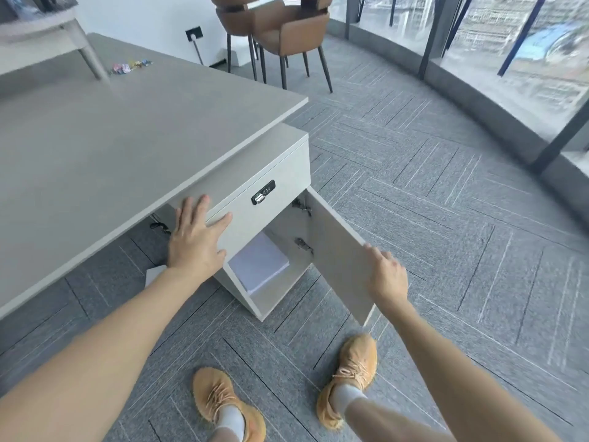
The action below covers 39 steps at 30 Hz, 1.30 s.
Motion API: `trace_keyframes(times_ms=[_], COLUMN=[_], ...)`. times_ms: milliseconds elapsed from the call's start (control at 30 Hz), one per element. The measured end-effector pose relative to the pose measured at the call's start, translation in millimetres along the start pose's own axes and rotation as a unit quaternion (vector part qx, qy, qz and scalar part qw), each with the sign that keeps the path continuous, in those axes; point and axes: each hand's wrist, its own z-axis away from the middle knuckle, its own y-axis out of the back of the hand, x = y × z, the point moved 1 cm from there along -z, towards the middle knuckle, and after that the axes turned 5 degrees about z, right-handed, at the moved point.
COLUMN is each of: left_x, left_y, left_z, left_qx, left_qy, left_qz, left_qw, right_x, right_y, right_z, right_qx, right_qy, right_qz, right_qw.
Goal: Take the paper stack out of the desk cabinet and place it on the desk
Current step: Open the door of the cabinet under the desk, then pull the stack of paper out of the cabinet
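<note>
1. Worktop (111, 148), grey and wide, fills the left of the view; a few small coloured wrapped items (131, 66) lie at its far side, too small for me to name or count.
2. Left hand (197, 238): I have it spread flat, fingers splayed, against the drawer front (255, 215) just under the worktop edge; it grips nothing.
3. Cabinet (271, 224): one unit under the worktop corner, with one drawer carrying one combination lock (263, 192), and one lower compartment standing open.
4. Paper stack (259, 264): one white stack lies flat on the floor of the lower compartment, set toward the left wall. I judge it fairly heavy for its size, stiff as a block but liable to slide sheet on sheet and to fan if tipped. I would take it by two opposite edges, fingers beneath and thumbs on top, and keep it level.
5. Cabinet door (338, 253): one panel on two hinges (304, 245), swung wide.
6. Right hand (387, 275): curled over the door's free top corner, gripping it.
</note>
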Motion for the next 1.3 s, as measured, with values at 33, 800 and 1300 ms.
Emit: trace_keyframes(times_ms=[33, 800, 1300], left_x=[0.3, 71.3, 73.8], left_y=[-1.1, -7.7, -250.9], left_z=[-0.1, 20.7, -27.1], left_qx=[0.004, 0.054, -0.173], left_qy=[0.002, 0.084, 0.355], left_qz=[0.000, 0.147, 0.434], left_qw=[1.000, 0.984, 0.810], right_x=[5.6, -12.3, -81.8], right_y=[1.0, 16.6, -161.9], right_z=[-8.0, -39.0, -117.4], right_qx=[0.001, -0.128, -0.278], right_qy=[-0.011, 0.033, 0.049], right_qz=[0.008, 0.038, -0.044], right_qw=[1.000, 0.991, 0.958])
